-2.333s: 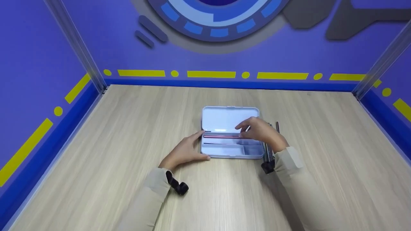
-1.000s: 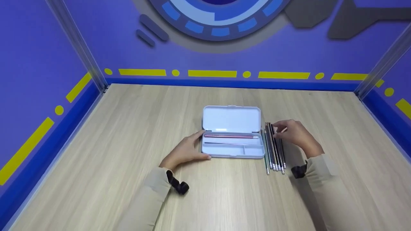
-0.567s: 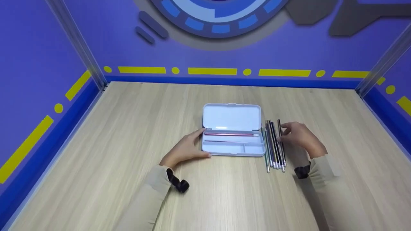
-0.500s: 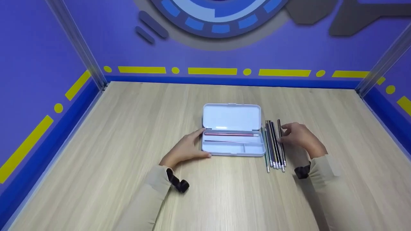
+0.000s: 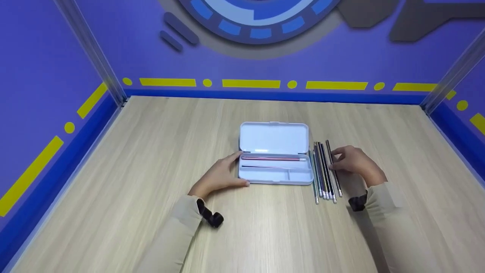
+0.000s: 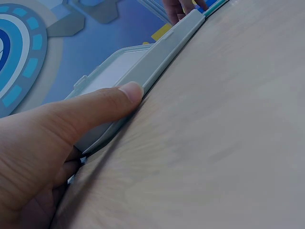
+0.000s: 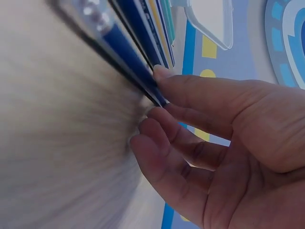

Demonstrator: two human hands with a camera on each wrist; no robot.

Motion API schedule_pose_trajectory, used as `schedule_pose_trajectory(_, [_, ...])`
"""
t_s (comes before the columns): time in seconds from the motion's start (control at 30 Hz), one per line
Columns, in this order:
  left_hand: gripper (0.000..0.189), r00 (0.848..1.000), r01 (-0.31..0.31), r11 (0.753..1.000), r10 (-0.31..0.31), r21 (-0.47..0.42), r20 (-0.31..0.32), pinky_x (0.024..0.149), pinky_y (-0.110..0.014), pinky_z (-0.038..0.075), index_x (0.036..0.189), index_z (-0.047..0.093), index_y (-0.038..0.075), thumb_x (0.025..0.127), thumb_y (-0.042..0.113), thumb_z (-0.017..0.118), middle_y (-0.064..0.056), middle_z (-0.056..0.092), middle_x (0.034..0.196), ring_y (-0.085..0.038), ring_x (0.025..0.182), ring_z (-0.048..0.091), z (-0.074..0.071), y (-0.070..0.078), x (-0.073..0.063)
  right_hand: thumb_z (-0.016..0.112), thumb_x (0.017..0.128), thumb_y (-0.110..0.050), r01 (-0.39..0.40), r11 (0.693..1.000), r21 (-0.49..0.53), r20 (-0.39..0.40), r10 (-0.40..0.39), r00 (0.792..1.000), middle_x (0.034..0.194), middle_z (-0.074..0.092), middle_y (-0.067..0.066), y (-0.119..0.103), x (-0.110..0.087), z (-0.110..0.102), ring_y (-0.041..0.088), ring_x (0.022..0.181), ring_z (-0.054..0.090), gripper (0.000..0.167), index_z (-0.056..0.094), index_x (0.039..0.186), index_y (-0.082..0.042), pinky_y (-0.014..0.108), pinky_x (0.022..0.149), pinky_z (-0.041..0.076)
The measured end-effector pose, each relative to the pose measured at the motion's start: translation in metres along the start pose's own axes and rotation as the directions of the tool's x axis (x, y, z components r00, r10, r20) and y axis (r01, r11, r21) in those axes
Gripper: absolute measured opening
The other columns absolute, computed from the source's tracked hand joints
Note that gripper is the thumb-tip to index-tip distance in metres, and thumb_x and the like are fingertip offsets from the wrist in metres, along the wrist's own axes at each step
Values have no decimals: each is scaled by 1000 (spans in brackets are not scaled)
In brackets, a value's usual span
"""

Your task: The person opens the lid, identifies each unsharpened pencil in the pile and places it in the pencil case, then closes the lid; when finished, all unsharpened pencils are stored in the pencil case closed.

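A white pencil case point(image 5: 265, 175) lies open, its lid point(image 5: 273, 137) tipped back. Inside are a red pencil point(image 5: 271, 159) and a thin dark stick point(image 5: 257, 167). My left hand point(image 5: 218, 178) grips the case's left end, and the left wrist view has the thumb point(image 6: 114, 101) pressed on its front wall. To the right of the case, several pencils point(image 5: 322, 170) lie side by side, eraser ends nearest me. My right hand point(image 5: 354, 163) pinches the outermost dark pencil point(image 5: 337, 182), which looks blue point(image 7: 125, 55) in the right wrist view; its far fingertips are partly hidden.
The wood-grain table point(image 5: 170, 129) is bounded by a blue back wall point(image 5: 257, 68) with yellow marks and by side walls. A small divider point(image 5: 288, 174) splits the front compartment of the case. The pencils lie close along its right edge.
My right hand has moved right from over the case to the pencils. The outermost pencil's eraser end has swung right, away from the others. My left hand stays at the case.
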State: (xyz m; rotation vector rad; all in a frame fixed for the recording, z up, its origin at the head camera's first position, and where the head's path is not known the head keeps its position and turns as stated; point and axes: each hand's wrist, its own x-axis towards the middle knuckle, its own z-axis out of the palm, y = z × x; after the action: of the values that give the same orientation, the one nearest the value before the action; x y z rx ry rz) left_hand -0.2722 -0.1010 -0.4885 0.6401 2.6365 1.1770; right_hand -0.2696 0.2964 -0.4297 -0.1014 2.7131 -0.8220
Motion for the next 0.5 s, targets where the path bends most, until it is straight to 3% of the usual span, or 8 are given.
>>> schedule_pose_trajectory(0.17, [104, 1000, -5, 1000, 5, -19, -1, 118, -41, 26, 151, 32, 16, 66, 44, 86, -9, 37, 153, -24, 143, 32, 0, 0, 0, 67, 83, -8, 4, 999, 38, -17, -3, 1000, 78, 69, 16, 0, -1, 2, 14, 59, 59, 56, 48, 132, 12, 28, 55, 50])
schedule_pose_trajectory(0.27, [104, 1000, -3, 1000, 3, -18, 2, 118, -41, 26, 151, 32, 16, 66, 44, 86, -10, 36, 153, -24, 143, 31, -1, 0, 0, 65, 83, -4, 2, 997, 71, -15, -1, 1000, 69, 66, 8, 0, -1, 4, 11, 53, 56, 56, 47, 134, 11, 27, 52, 50])
schedule_pose_trajectory(0.5, [104, 1000, 3, 1000, -3, -18, 0, 118, -41, 26, 151, 32, 16, 66, 43, 86, -9, 36, 153, -24, 142, 32, -1, 1, 0, 64, 83, -4, -12, 993, 117, 12, 11, 1000, 81, 69, 17, 1, 0, 3, 12, 57, 60, 59, 42, 136, 14, 29, 54, 54])
